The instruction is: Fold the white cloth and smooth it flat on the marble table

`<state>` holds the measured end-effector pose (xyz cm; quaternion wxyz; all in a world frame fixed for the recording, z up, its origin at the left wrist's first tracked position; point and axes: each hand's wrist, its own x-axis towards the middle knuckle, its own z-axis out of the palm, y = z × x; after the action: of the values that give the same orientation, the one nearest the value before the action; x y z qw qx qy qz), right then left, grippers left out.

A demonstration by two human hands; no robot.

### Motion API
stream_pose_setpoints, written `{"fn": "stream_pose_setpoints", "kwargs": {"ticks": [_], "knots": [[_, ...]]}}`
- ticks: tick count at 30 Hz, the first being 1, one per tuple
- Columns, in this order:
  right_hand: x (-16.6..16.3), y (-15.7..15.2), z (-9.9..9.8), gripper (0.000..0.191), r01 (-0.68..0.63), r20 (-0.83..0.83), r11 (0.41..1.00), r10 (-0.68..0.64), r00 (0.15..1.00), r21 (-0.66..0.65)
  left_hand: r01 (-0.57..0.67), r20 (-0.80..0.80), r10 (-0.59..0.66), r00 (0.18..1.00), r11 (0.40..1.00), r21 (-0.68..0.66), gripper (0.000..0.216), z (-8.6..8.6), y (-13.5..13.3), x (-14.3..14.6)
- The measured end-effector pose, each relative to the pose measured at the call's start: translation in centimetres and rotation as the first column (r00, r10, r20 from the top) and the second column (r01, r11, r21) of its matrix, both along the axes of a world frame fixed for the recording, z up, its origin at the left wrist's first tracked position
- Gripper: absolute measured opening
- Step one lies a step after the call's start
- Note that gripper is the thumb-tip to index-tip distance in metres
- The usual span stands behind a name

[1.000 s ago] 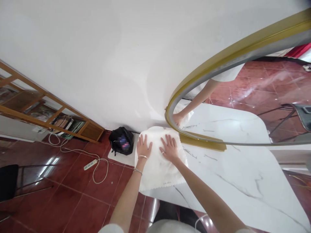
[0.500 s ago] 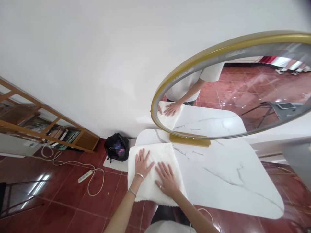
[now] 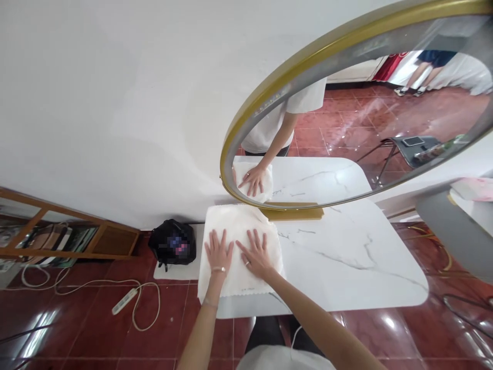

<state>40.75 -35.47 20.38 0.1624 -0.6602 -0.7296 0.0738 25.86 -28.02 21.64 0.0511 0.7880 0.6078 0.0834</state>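
Note:
A white cloth [image 3: 239,223] with a scalloped edge lies spread over the left end of the white marble-patterned table [image 3: 331,257]. My left hand [image 3: 219,253] rests flat on the cloth with fingers spread, a bracelet at its wrist. Beside it, my right hand [image 3: 254,255] also lies flat on the cloth, fingers apart, with a ring on one finger. Neither hand grips the fabric. The cloth reaches the table's back edge, and a strip of bare tabletop shows along the front. Its left side hangs slightly past the table's left edge.
A gold-framed oval mirror [image 3: 227,149] stands on a gold base [image 3: 295,211] at the table's back, reflecting my arm and another person's legs. A black bag [image 3: 173,244] sits on the left. A power strip [image 3: 124,301] with its cable lies on the red tiled floor.
Both hands and the cloth have slid away from me toward the table's back edge, baring a strip of tabletop in front. The camera view has shifted too.

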Motion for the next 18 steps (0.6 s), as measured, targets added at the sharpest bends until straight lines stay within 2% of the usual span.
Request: {"fn": "stream_pose_setpoints", "kwargs": {"ticks": [4, 6, 8, 10, 13, 18], "knots": [[-2.6, -2.1, 0.8, 0.062, -0.253, -0.103, 0.965, 0.246, 0.964, -0.065, -0.137, 0.025, 0.135, 0.991, 0.981, 0.139, 0.053, -0.9, -7.3, -5.0], [-2.9, -3.5, 1.1, 0.07, -0.361, -0.153, 0.927, 0.344, 0.927, -0.104, -0.177, 0.05, 0.171, 0.984, 0.97, 0.169, 0.052, -1.1, -9.6, -6.1], [-2.3, -4.9, 1.3, 0.075, -0.401, -0.178, 0.908, 0.377, 0.909, -0.124, -0.199, 0.063, 0.19, 0.98, 0.962, 0.185, 0.052, -1.2, -11.1, -5.7], [-1.0, -6.3, 1.2, 0.074, -0.389, -0.166, 0.913, 0.367, 0.915, -0.122, -0.212, 0.06, 0.204, 0.977, 0.957, 0.196, 0.052, -1.2, -12.1, -3.9], [1.9, -8.1, 0.8, 0.073, -0.286, -0.102, 0.953, 0.276, 0.956, -0.097, -0.201, 0.053, 0.194, 0.98, 0.964, 0.173, 0.051, -1.2, -12.9, 0.3], [9.0, -11.0, 0.1, 0.072, -0.093, 0.004, 0.995, 0.093, 0.996, -0.031, -0.058, 0.09, 0.052, 0.995, 0.997, 0.06, 0.052, -1.2, -13.2, 8.2]]}}
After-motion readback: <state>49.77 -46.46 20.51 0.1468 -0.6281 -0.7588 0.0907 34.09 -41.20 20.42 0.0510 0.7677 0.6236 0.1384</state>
